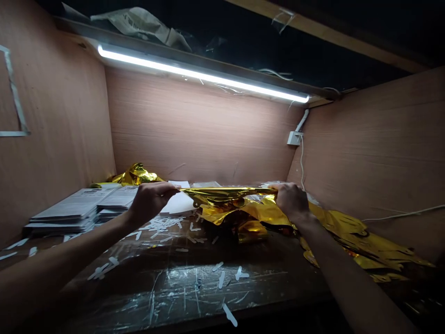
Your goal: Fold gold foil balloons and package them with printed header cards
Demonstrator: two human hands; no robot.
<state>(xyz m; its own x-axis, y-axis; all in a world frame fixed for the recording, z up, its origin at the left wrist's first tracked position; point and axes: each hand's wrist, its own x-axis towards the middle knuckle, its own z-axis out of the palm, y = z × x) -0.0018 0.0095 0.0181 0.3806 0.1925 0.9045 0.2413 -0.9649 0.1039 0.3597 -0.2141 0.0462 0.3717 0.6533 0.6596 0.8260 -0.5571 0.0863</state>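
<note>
We stretch the gold foil (229,195) between our two hands above the middle of the dark table (250,283). Our left hand (155,197) pinches its left end between thumb and fingers; our right hand (292,199) has its fingers closed on the right end, though we cannot tell how each finger sits. The foil's lower part hangs in loose folds. More gold sheets (365,236) spread to the right, stacks of white cards (74,204) lie at left, and small white strips (163,225) are scattered between and nearer.
</note>
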